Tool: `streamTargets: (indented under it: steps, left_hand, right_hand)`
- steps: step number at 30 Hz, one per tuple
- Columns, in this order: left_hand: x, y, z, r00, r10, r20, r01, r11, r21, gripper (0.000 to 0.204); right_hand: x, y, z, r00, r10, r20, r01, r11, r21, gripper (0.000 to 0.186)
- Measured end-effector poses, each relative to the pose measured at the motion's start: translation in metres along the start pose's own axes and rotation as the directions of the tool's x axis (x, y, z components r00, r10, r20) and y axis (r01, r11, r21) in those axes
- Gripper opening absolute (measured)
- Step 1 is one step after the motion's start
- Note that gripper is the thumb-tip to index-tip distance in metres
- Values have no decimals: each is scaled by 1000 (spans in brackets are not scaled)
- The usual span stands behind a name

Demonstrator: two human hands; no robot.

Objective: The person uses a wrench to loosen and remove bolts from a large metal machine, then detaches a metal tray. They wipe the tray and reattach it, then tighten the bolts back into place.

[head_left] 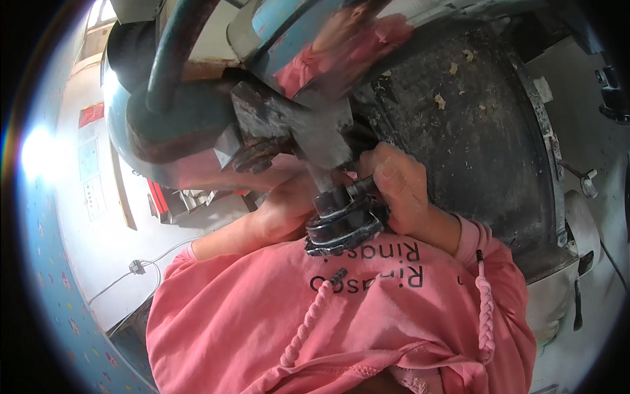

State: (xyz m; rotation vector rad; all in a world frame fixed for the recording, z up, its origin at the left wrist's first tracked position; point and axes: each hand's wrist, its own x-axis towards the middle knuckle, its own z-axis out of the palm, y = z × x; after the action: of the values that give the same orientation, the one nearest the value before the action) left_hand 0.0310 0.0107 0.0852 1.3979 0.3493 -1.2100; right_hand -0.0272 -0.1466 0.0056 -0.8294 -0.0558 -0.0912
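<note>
Your right hand (401, 187): fingers curled in at the black fitting (344, 226) – can't tell how firmly.
Your left hand (289, 205): fingers hidden behind it – spread or pinching, can't tell.
Fitting: below the grey machine head's (321, 134) lower edge.
Black tray (485, 164): crumbs (453, 68) toward upper edge.

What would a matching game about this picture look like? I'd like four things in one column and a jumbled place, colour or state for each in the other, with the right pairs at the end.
Things
1. Braided cords
2. Right hand
3. Large dark panel
4. Left hand

Places, colours, states
A. Strewn with pale flecks
B. Left of the dark round fitting, partly hidden
C. Pink, against the sweatshirt
D. At that fitting's right side

Right pairs: 1-C, 2-D, 3-A, 4-B
</note>
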Motion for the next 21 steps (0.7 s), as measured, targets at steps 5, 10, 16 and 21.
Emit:
streamTargets:
  steps: [5,10,16,21]
  left_hand:
    - [15,-16,-7,952,135,274,-235,897,375,23]
    - [19,-30,-10,957,-3,291,-99,937,335,29]
    - [37,-57,-29,903,265,338,-416,736,534,27]
    - [47,-70,-35,912,294,286,-330,940,85,24]
  right_hand:
    - [0,3,-1,999,-35,33,35,999,-2,40]
    - [0,6,3,997,-74,-20,74,997,8,41]
    - [1,-2,2,991,136,0,-135,983,122,52]
    - [9,0,1,962,271,-29,-256,934,250,55]
